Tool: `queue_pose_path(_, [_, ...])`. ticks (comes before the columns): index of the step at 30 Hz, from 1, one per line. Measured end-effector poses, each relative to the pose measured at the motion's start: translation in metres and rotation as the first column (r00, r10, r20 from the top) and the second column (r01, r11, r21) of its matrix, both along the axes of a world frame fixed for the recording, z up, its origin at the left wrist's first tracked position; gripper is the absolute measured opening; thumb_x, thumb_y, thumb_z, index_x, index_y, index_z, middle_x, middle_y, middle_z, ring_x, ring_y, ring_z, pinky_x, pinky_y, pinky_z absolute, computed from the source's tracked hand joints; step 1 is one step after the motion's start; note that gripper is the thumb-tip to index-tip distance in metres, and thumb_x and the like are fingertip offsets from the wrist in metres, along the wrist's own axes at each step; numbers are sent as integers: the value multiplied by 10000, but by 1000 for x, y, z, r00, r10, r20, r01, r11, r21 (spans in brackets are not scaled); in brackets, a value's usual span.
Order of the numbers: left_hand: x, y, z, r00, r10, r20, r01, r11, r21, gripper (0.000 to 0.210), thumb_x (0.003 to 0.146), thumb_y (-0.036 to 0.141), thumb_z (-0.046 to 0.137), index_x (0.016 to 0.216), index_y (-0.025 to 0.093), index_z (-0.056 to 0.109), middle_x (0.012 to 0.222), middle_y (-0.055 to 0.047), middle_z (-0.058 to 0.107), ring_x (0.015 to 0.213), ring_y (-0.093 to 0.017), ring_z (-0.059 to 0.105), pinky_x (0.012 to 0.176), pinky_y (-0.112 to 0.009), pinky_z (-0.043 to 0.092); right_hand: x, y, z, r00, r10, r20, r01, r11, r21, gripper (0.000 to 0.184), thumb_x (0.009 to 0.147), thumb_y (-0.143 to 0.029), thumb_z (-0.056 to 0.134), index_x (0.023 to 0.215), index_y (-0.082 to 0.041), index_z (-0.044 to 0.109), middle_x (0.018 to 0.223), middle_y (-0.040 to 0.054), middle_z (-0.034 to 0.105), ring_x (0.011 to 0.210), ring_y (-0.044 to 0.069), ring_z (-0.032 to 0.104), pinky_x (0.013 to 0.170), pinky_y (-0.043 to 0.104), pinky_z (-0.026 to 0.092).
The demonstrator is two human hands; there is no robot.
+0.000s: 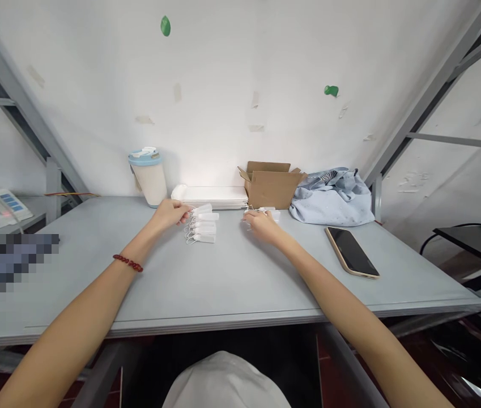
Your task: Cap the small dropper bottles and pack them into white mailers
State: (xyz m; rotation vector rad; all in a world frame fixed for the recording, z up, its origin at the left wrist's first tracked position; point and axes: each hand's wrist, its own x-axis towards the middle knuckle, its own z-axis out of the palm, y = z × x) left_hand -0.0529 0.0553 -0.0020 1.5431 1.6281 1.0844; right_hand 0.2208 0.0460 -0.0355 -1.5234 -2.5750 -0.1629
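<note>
Several small white tags (204, 225) with thin looped strings lie in a stacked column on the grey table, their loops pointing left. My left hand (171, 213), with a red bead bracelet (128, 262) on the wrist, pinches the looped end of the uppermost tag (201, 209). To the right, my right hand (261, 224) has its fingers drawn together at the strings of a second small group of white tags (274, 214). That hand partly hides this group, so which tag its fingertips grip is hard to see.
Behind the tags lie a flat white stack (212, 195) and an open cardboard box (276, 188). A lidded cup (150, 180) stands back left. Light blue cloth (331, 201) lies right of the box, with a phone (353, 251) nearer. Metal frame posts (418, 102) rise at both sides.
</note>
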Motion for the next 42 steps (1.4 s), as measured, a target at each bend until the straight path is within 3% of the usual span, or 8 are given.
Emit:
queue_pose_path(5, [10,-8,4,1000,-9,-24,12,991,136,148,650,298,593,579,168,600,542,-4,575,487,-125,491,509,-252,391,-2,-2,11,965,53,-258,-6,984,179,354,863,-61,396,1118,-177,611,1219,103,614,1038,216,575,853,328,372])
queue_pose_path(10, [22,-16,4,992,-103,-70,114,978,176,189,697,331,573,602,167,584,539,5,559,487,-118,484,511,-247,380,-4,-8,18,822,164,-545,4,956,294,286,858,-96,412,984,-187,651,1125,77,649,991,181,598,842,301,417])
queue_pose_path(13, [29,-21,2,976,-198,-90,210,967,142,214,722,371,578,669,165,598,573,6,574,482,-112,487,493,-240,377,-8,-15,23,688,221,-691,-17,957,290,233,840,-150,455,944,-204,657,1078,69,655,928,174,607,810,297,450])
queue_pose_path(19, [40,-29,-2,923,-373,-98,380,923,66,311,763,420,565,917,157,632,645,-6,619,519,-121,522,471,-230,379,-15,-26,30,449,154,-880,-55,988,145,167,772,-246,576,906,-184,655,919,40,672,692,129,584,715,288,455])
queue_pose_path(24, [43,-30,-5,914,-395,-94,403,912,77,385,781,452,548,1005,145,602,656,-12,626,533,-130,534,458,-229,378,-17,-28,31,351,51,-935,-112,994,12,233,754,-315,614,936,-175,652,607,-15,625,619,133,560,625,272,417])
queue_pose_path(32, [44,-30,-5,926,-365,-93,376,911,170,352,795,449,543,938,136,616,646,-13,620,524,-116,524,482,-226,402,-18,-28,31,238,-12,-971,-124,991,-42,265,727,-380,665,891,-171,653,562,-16,616,537,126,550,513,249,346])
queue_pose_path(42, [46,-33,-4,916,-390,-90,400,891,216,312,807,453,535,802,148,602,638,-13,613,504,-101,507,486,-218,406,-19,-31,35,151,-45,-987,-182,981,-72,264,707,-388,700,851,-172,652,575,-10,631,572,131,586,593,270,428])
